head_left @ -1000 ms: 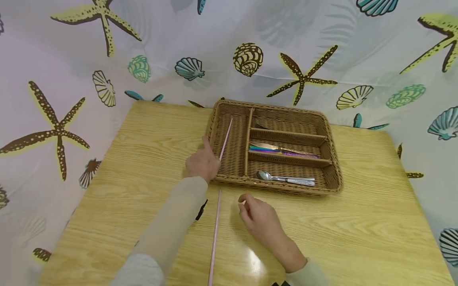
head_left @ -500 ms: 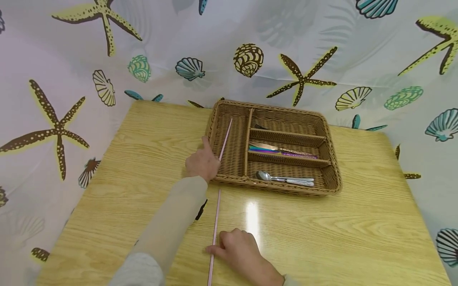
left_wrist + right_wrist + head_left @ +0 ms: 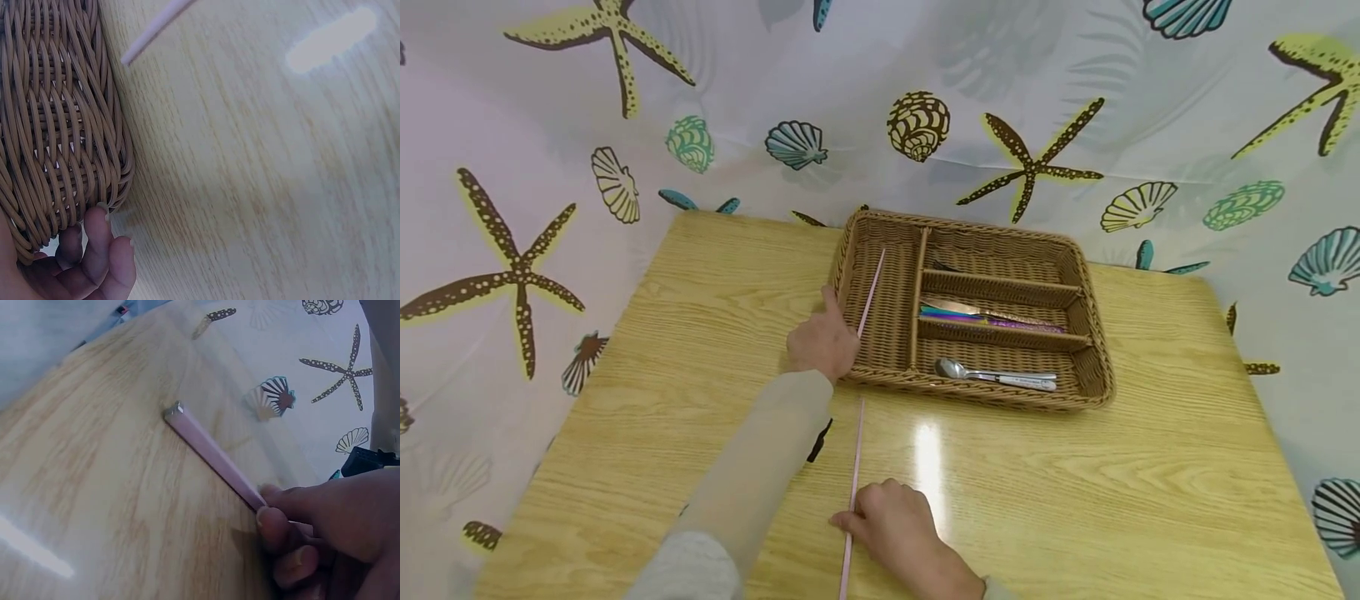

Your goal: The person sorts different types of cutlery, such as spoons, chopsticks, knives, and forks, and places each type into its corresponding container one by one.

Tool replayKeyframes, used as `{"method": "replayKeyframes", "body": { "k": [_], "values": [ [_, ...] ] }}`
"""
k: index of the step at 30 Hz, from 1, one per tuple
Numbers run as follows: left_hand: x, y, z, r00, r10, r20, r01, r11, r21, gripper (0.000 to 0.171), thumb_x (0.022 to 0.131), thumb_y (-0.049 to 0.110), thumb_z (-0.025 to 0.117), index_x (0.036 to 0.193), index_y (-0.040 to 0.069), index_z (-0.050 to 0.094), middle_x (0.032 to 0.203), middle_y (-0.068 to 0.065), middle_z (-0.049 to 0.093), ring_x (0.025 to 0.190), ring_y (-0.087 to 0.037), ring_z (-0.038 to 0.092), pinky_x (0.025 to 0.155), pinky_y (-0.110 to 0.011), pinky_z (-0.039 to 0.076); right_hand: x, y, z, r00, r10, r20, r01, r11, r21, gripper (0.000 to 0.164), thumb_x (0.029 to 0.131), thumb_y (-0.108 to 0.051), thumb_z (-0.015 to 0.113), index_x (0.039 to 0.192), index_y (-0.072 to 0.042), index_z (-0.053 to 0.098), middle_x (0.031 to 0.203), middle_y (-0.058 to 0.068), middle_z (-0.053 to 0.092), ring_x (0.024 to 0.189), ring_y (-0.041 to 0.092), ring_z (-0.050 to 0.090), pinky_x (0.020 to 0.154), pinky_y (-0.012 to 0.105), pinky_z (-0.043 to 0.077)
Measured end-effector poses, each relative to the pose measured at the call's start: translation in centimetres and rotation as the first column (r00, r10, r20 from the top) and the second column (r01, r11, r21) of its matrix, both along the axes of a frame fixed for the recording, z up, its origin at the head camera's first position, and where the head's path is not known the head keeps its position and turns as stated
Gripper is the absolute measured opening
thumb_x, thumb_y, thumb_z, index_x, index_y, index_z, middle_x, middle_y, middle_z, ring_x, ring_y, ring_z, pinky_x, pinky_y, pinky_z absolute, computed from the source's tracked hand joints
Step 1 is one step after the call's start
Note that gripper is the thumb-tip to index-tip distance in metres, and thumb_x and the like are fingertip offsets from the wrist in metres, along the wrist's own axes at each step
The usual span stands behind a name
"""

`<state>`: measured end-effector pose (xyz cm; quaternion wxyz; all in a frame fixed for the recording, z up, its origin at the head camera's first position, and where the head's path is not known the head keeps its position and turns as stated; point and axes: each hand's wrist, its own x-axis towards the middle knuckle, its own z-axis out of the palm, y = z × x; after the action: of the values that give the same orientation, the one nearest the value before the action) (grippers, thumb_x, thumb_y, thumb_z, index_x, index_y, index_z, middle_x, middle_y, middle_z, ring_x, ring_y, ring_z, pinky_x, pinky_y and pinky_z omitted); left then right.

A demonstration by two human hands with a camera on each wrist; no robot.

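My left hand (image 3: 823, 342) grips the near left corner of a brown wicker cutlery tray (image 3: 914, 342), its fingers (image 3: 97, 240) curled against the woven side in the left wrist view. Inside the tray's left compartment lies one pink chopstick (image 3: 871, 292), its lower end hidden behind that hand. Another pink chopstick (image 3: 857, 467) stretches over the table in front of the tray. Near its lower part my right hand (image 3: 901, 529) pinches it between thumb and fingers. The right wrist view shows the silver-tipped end of this chopstick (image 3: 215, 456) sticking out past the pinch.
Knives (image 3: 992, 318), one of them rainbow-coloured, lie in the tray's middle right compartment. A spoon (image 3: 953, 368) and another silver-handled piece are in the front one; a dark utensil shows in the back one. Shell-patterned cloth (image 3: 850, 75) hangs behind the wooden table (image 3: 1150, 483).
My right hand has come down and left from in front of the tray to the chopstick on the table and now pinches it. The left hand and the tray stay in place.
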<state>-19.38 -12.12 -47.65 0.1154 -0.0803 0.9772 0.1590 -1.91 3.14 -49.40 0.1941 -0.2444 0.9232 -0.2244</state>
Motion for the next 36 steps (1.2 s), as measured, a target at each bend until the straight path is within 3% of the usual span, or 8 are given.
{"method": "replayKeyframes", "body": {
  "k": [7, 16, 24, 30, 36],
  "values": [
    [0.0, -0.2, 0.0, 1.000, 0.011, 0.003, -0.011, 1.000, 0.010, 0.073, 0.094, 0.034, 0.038, 0.144, 0.008, -0.009, 0.047, -0.004, 0.052, 0.032, -0.012, 0.035, 0.030, -0.027, 0.025, -0.1, 0.1, 0.2, 0.995, -0.027, 0.092, 0.033, 0.998, -0.062, 0.037, 0.087, -0.034, 0.061, 0.052, -0.025, 0.058, 0.037, -0.017, 0.043, 0.034, -0.003, 0.039, 0.037, 0.019, 0.035],
    [0.0, 0.0, 0.1, 1.000, 0.014, 0.004, -0.014, 1.000, 0.011, 0.074, 0.094, 0.035, 0.039, 0.144, 0.008, -0.010, 0.048, -0.005, 0.053, 0.033, -0.013, 0.036, 0.031, -0.028, 0.026, 0.2, 1.3, 0.0, 0.997, -0.074, 0.039, 0.078, 0.990, -0.115, 0.039, 0.083, -0.025, 0.060, 0.047, -0.023, 0.044, 0.038, -0.016, 0.036, 0.033, -0.002, 0.030, 0.031, 0.018, 0.026],
    [-0.1, 0.2, 0.1, 1.000, 0.014, -0.013, -0.014, 1.000, 0.006, 0.075, 0.094, 0.036, 0.039, 0.144, 0.009, -0.011, 0.047, -0.004, 0.052, 0.033, -0.013, 0.035, 0.031, -0.029, 0.025, 0.4, 3.4, 0.4, 0.997, -0.076, 0.035, 0.081, 0.976, -0.201, 0.023, 0.081, -0.015, 0.057, 0.059, -0.021, 0.051, 0.041, -0.015, 0.035, 0.034, -0.004, 0.025, 0.032, 0.014, 0.021],
    [0.0, 0.1, -0.2, 1.000, 0.016, -0.016, -0.016, 1.000, 0.005, 0.075, 0.094, 0.035, 0.040, 0.144, 0.009, -0.010, 0.047, -0.005, 0.052, 0.032, -0.013, 0.034, 0.030, -0.028, 0.024, -1.0, 4.3, 0.9, 0.999, -0.046, 0.006, 0.046, 0.957, -0.288, 0.021, 0.084, -0.011, 0.052, 0.065, -0.019, 0.049, 0.042, -0.014, 0.033, 0.034, -0.004, 0.022, 0.032, 0.013, 0.021],
    [0.0, 0.1, -0.1, 0.999, 0.023, -0.028, -0.022, 1.000, 0.022, 0.073, 0.094, 0.034, 0.040, 0.144, 0.009, -0.006, 0.048, -0.005, 0.052, 0.032, -0.014, 0.036, 0.030, -0.029, 0.024, -3.6, 4.9, 2.4, 0.995, -0.084, -0.050, 0.066, 0.952, -0.298, 0.009, 0.085, -0.010, 0.050, 0.078, -0.015, 0.052, 0.052, -0.010, 0.044, 0.039, 0.002, 0.035, 0.033, 0.017, 0.029]
  ]
}}
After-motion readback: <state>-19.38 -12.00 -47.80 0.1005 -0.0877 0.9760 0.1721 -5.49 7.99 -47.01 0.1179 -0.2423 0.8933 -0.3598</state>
